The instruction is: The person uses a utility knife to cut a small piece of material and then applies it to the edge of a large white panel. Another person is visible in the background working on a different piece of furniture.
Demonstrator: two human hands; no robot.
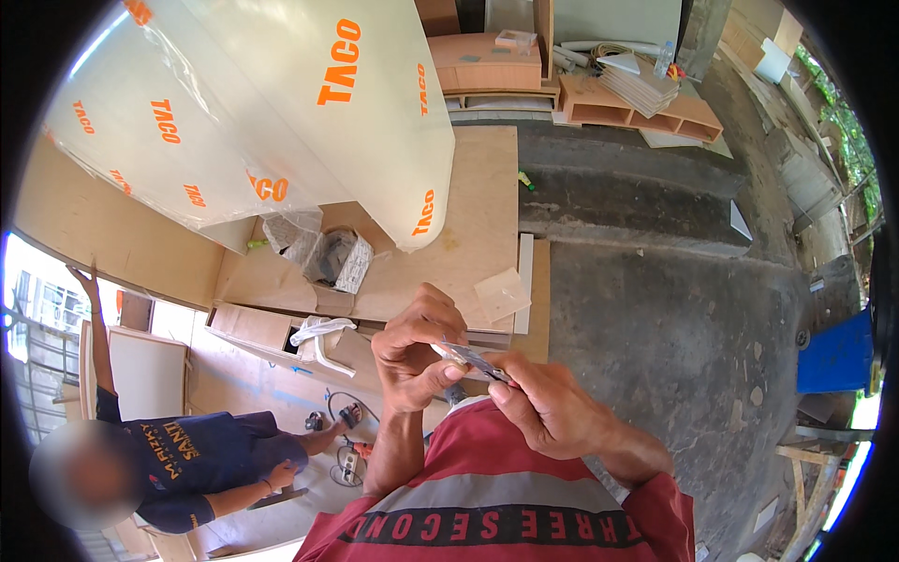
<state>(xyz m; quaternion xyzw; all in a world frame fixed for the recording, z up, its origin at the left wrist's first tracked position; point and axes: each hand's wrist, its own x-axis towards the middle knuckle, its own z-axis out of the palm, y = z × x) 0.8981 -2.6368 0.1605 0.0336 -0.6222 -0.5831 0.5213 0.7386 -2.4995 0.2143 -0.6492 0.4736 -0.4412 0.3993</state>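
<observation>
In front of my chest, my right hand (pixel 552 403) is closed round the near end of a cutter knife (pixel 479 362), its flat grey metal part slanting up to the left. My left hand (pixel 421 351) curls in a pinch at the knife's other end. Something small and pale shows between those left fingers, but its kind is hard to make out. Both hands are raised just off the near edge of a plywood workbench (pixel 482 215).
A large film-wrapped sheet (pixel 375 140) leans over the bench. On the wood lie an open box (pixel 342 258) and a square offcut (pixel 502 294). A co-worker in a dark shirt (pixel 201 459) stands at the lower left near cables (pixel 351 464). Concrete steps (pixel 618 187) are to the right.
</observation>
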